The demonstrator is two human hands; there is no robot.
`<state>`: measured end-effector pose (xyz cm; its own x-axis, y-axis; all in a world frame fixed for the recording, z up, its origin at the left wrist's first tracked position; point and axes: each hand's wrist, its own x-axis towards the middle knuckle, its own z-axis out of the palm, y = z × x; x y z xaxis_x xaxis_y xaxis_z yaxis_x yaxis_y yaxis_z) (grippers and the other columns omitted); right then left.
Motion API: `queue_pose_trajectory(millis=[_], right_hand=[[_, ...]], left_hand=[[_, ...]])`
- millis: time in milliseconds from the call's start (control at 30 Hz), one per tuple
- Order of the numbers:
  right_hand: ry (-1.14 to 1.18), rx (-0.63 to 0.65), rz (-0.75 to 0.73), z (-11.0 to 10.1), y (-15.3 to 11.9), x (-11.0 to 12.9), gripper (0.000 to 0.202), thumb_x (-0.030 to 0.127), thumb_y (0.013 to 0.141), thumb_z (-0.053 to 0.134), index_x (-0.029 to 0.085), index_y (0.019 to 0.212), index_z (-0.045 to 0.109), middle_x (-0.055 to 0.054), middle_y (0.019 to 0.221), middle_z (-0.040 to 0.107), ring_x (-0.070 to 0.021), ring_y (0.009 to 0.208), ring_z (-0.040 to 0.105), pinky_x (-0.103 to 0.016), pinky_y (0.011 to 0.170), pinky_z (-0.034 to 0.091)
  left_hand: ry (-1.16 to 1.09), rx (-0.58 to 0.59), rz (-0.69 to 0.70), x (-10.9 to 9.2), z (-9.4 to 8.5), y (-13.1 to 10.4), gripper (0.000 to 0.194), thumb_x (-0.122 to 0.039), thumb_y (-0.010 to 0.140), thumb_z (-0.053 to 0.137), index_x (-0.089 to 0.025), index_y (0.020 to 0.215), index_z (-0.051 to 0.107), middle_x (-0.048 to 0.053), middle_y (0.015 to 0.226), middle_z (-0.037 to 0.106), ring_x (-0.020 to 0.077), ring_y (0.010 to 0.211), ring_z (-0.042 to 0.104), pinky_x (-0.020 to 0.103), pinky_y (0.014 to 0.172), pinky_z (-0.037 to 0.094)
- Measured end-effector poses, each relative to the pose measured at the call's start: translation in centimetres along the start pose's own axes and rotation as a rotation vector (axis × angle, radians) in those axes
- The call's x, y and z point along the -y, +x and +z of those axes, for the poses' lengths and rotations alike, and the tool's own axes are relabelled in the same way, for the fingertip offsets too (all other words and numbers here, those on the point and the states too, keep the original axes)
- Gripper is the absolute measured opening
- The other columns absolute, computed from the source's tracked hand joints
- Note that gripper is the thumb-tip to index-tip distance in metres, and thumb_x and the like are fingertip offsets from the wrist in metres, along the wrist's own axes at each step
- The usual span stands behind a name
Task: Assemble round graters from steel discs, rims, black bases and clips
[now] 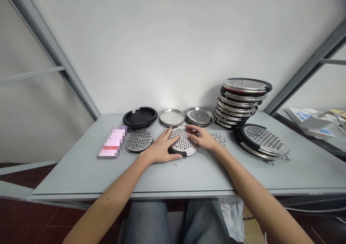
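Observation:
Between my hands, on the table, lies a round perforated metal disc (184, 139) with a black edge piece along its left and front side. My left hand (162, 145) holds its left side, fingers toward the back and thumb at the front of the rim. My right hand (204, 137) grips the right side, with fingertips resting on the perforated top. Left of my left hand sit loose perforated plates (140, 140). Several bent wire clips (218, 138) lie just right of my right hand. The disc's underside is hidden.
At the back stand black notched rings (140, 117), shallow metal lids (171, 117) and a stack of perforated plates (199, 115). A tall stack of assembled discs (240, 100) leans at the back right, with more assembled discs (266, 141) before it. A pixelated pink item (112, 142) lies left.

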<state>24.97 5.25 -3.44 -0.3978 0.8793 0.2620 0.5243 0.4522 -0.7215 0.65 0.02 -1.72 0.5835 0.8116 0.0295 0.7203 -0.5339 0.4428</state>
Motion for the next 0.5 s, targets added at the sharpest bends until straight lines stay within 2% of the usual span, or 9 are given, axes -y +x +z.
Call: queue_pose_trajectory(millis=[167,333,500], right_hand=[[-0.045,0.035,-0.023,-1.4,-0.1,-0.5,0.055,0.04,0.082,0.063,0.019,0.132,0.053,-0.012,0.134,0.056,-0.0299,0.121,0.054,-0.048,0.104,0.042],[-0.061,0.233,0.039,-3.5,-0.7,-0.2,0.088,0.047,0.064,0.079,0.022,0.141,0.044,-0.011,0.144,0.046,-0.0341,0.131,0.044,-0.051,0.112,0.033],[-0.082,0.39,0.055,-3.9,-1.0,-0.3,0.112,0.05,0.055,0.083,0.019,0.149,0.03,-0.011,0.152,0.033,-0.0342,0.139,0.032,-0.051,0.117,0.023]], left_hand=[[-0.013,0.008,-0.044,0.1,0.0,0.1,0.104,-0.074,0.073,0.057,-0.025,0.153,0.011,0.009,0.16,-0.003,0.031,0.147,0.003,0.047,0.116,0.021],[-0.078,-0.032,-0.074,0.6,0.2,0.3,0.124,-0.076,0.067,0.06,-0.017,0.152,-0.01,0.013,0.159,-0.009,0.0326,0.146,0.001,0.048,0.118,0.019],[-0.143,-0.032,-0.072,1.1,0.2,0.4,0.13,-0.074,0.065,0.065,-0.014,0.151,-0.012,0.014,0.159,-0.002,0.0343,0.146,0.004,0.048,0.118,0.018]])
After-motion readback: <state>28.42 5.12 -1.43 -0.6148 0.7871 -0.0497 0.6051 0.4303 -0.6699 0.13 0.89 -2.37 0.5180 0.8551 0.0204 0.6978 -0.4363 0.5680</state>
